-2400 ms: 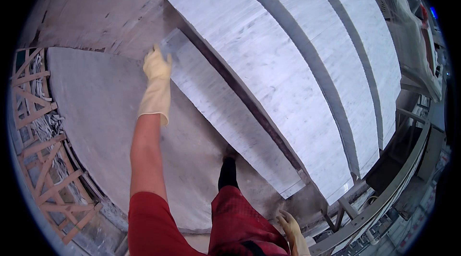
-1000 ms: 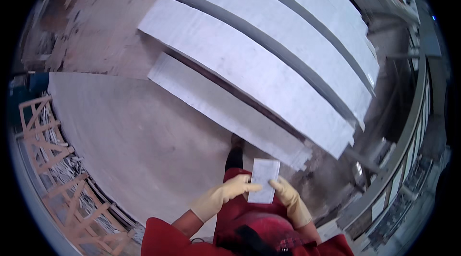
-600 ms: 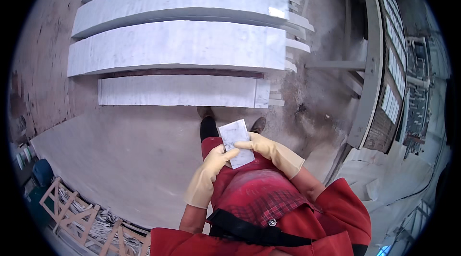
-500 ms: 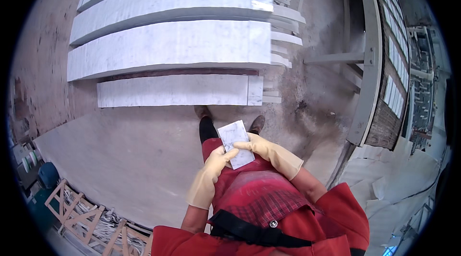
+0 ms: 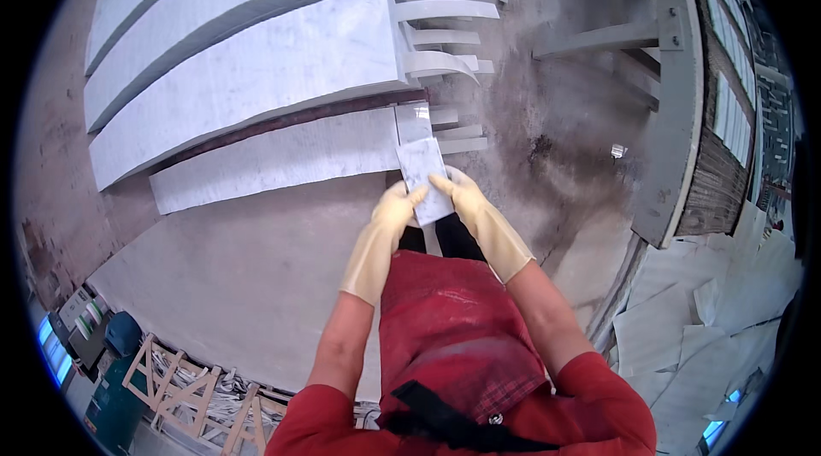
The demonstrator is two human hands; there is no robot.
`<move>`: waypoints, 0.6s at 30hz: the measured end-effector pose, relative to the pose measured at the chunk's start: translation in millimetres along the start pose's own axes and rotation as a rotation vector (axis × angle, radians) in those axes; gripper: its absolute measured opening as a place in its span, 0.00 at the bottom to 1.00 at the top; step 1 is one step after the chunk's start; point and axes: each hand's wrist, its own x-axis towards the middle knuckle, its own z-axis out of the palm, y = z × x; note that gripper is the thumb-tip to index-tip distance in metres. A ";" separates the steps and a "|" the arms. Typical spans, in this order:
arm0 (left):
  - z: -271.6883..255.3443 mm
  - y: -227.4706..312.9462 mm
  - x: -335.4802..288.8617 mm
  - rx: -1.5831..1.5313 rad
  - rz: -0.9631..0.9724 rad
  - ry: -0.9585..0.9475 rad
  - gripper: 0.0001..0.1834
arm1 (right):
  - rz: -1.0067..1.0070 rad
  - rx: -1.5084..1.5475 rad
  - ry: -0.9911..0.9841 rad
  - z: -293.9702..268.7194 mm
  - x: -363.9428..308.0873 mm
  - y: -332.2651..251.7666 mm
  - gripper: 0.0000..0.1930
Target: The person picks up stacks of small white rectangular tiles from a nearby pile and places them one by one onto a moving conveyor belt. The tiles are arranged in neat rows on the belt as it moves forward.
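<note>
Grey floor [image 5: 248,268]; left hand [image 5: 396,204] and right hand [image 5: 466,191] clamp white tile [image 5: 423,167]. Likely stiff, brittle; grip long sides.

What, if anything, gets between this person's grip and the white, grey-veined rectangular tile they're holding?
Only the cream rubber-looking gloves: the left hand and right hand hold the tile from either side, thumbs on its face. Nothing else visible stands between.
</note>
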 end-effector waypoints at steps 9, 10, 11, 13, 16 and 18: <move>-15.5 55.7 106.9 0.456 -0.029 0.248 0.26 | -0.094 -0.076 0.282 -7.9 123.9 -0.9 0.24; -12.0 57.6 109.2 0.553 -0.032 0.300 0.27 | -0.074 -0.131 0.297 -9.2 128.6 -3.2 0.25; -13.8 51.3 115.6 0.606 0.008 0.331 0.28 | -0.070 -0.167 0.309 -8.8 131.7 -3.0 0.25; -17.7 30.5 128.8 0.666 0.128 0.376 0.29 | -0.073 -0.219 0.335 -10.1 137.2 1.2 0.25; -15.3 8.2 119.5 0.524 0.236 0.408 0.32 | -0.110 -0.334 0.365 -9.7 134.1 -1.2 0.27; -8.6 10.4 95.2 0.446 0.216 0.425 0.33 | -0.116 -0.480 0.409 -2.2 120.8 -11.5 0.28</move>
